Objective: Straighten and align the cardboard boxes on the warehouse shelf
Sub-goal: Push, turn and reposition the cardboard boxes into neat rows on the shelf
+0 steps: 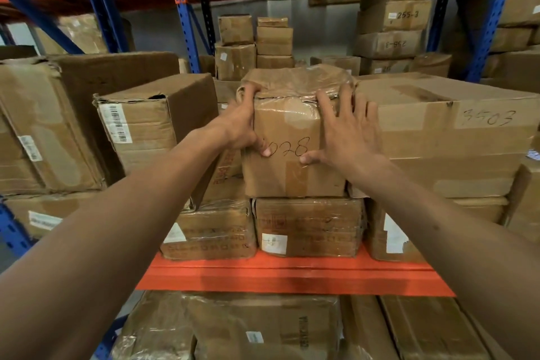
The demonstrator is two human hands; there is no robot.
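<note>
Box marked 028 (292, 152) sits on top of a flat taped box (306, 226) on the orange shelf beam (292, 275), mid-row. My left hand (242, 126) has its grip wrapped round the box's left front edge, thumb on the face; right hand (347, 131) is splayed wide & flat across its right edge, partly on the 3503 box (444, 137) next door. Front face looks abt flush w/ 3503. Left of it, the barcode box (152, 123) sits tilted & skewed, so I'd judge that one's not done yet.
</note>
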